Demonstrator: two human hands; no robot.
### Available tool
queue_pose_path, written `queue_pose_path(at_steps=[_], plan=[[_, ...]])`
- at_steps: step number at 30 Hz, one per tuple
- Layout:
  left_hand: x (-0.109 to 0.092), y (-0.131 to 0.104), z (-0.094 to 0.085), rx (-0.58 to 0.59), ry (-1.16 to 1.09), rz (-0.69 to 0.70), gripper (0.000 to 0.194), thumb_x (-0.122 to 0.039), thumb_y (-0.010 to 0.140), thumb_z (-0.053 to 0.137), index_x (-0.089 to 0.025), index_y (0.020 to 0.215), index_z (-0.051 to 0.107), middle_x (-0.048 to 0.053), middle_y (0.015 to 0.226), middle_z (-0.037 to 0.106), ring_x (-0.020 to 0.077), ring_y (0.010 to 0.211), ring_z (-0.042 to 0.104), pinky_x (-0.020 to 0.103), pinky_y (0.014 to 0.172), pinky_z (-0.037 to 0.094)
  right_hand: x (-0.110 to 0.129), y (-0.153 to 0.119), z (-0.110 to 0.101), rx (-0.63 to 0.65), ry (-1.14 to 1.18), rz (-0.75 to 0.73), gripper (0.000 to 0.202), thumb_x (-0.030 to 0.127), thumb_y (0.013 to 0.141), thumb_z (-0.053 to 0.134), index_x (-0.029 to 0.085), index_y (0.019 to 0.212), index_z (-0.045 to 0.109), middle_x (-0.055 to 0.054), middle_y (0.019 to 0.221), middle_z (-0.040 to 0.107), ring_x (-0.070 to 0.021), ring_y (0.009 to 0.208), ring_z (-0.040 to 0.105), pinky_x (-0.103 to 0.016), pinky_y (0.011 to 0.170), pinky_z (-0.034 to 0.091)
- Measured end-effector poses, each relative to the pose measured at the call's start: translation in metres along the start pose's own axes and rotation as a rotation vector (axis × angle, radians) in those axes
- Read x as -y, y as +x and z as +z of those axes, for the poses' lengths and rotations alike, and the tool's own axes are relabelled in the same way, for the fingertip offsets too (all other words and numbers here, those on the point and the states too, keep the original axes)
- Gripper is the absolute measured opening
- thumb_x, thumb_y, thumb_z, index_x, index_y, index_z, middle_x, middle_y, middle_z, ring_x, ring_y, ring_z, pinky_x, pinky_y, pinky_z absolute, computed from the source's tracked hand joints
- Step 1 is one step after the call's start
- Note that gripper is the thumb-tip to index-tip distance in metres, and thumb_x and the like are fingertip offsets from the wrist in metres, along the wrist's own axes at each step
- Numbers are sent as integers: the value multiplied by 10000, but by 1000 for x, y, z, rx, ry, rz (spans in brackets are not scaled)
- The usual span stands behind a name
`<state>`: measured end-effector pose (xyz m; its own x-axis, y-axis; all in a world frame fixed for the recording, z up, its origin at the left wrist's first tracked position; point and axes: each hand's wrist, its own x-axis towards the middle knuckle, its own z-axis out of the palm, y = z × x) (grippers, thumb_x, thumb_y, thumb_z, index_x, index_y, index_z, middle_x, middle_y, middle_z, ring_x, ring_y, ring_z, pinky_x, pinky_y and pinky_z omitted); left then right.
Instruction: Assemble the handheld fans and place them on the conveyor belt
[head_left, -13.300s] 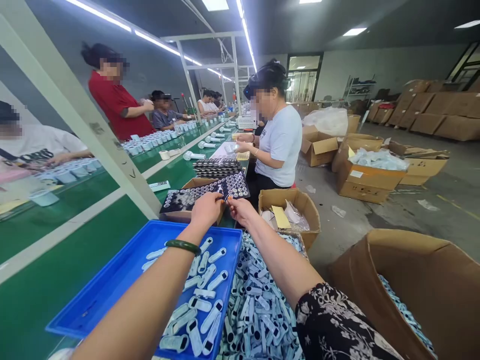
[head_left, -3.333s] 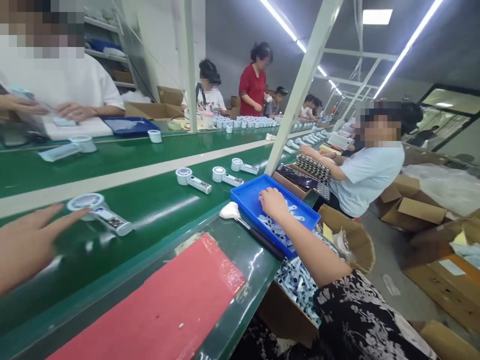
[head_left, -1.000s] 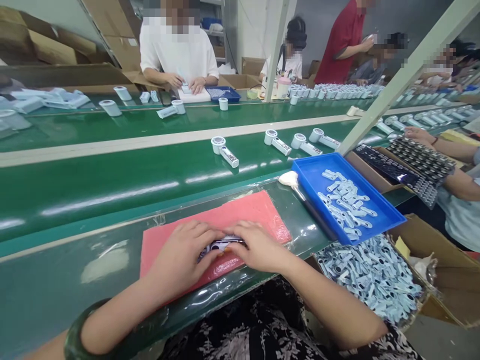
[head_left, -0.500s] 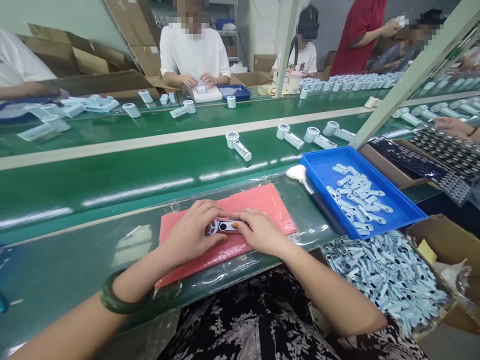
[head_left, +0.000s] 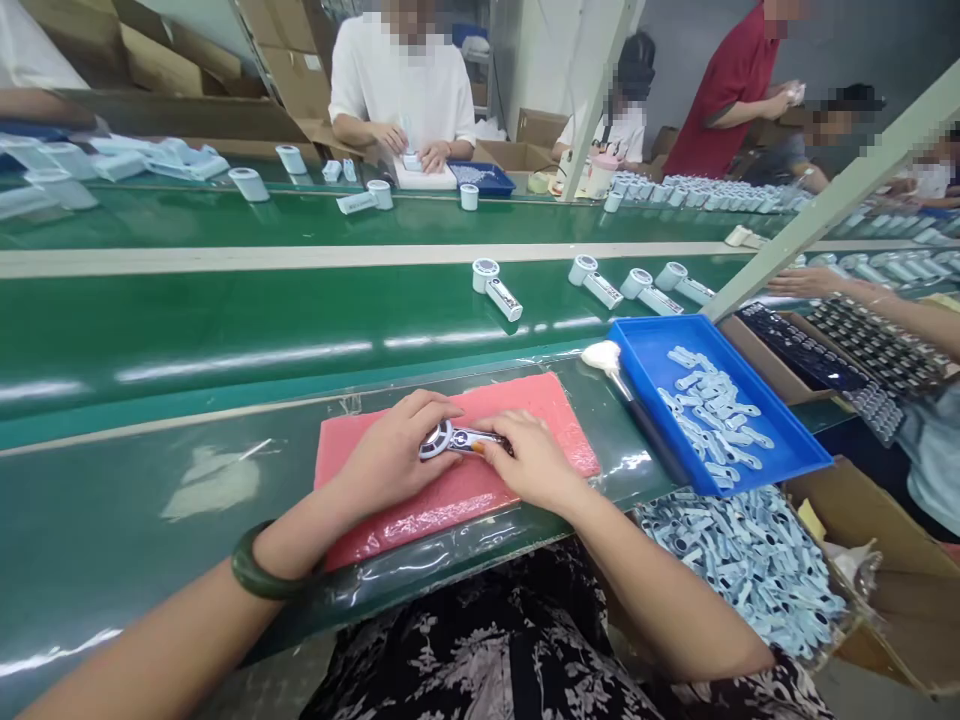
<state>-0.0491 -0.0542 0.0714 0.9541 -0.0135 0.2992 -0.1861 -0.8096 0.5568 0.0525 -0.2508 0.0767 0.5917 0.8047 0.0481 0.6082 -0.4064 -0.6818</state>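
Observation:
A small handheld fan point(head_left: 463, 440) with a round head and an open handle lies on a pink foam pad point(head_left: 420, 505). Dark inner parts show along its handle. My left hand point(head_left: 397, 450) is closed round the fan's round head, thumb on the near side and fingers on the far side. Over the handle end, my right hand point(head_left: 531, 455) grips with its thumb pressed on top and its fingers curled behind. The palms hide both ends of the fan.
To the right are a brush point(head_left: 626, 390), a blue tray point(head_left: 795, 462) of pale-blue strips and a heap of similar parts point(head_left: 739, 565). Several fans, one of them nearest point(head_left: 497, 290), lie on the green belt point(head_left: 247, 310). Co-workers sit opposite; another person's arm point(head_left: 862, 295) reaches in at right.
The fan has turned a little in my hands, its head slightly raised and tilted. My right thumb has shifted along the handle. The camera view has shifted slightly.

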Motion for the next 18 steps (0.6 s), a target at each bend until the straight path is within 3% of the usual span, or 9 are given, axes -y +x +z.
queue_pose_path(at_steps=[3,9,18], plan=[[4,-4,4,-95,-45,27,358,-386,937,616,-227,1251,551,88,1219,572,224,1083,606,383,888,551,0,3,0,-52,27,-20,201,256,964,595,245,1138,694,-32,1105,706,-218,1056,592,-407,956,445],[3,-12,12,-323,79,60,365,-371,936,650,-177,1228,552,90,1103,623,228,1000,623,363,826,554,17,3,3,-318,-177,-162,121,245,954,581,248,1033,672,-63,1180,655,-255,1130,564,-461,974,448],[-4,-17,17,-462,330,204,322,-221,928,641,-129,1229,573,122,1112,659,261,995,629,402,833,548,42,2,12,-297,-373,-219,89,195,927,547,215,943,633,-79,1210,654,-285,1147,553,-490,961,432]])
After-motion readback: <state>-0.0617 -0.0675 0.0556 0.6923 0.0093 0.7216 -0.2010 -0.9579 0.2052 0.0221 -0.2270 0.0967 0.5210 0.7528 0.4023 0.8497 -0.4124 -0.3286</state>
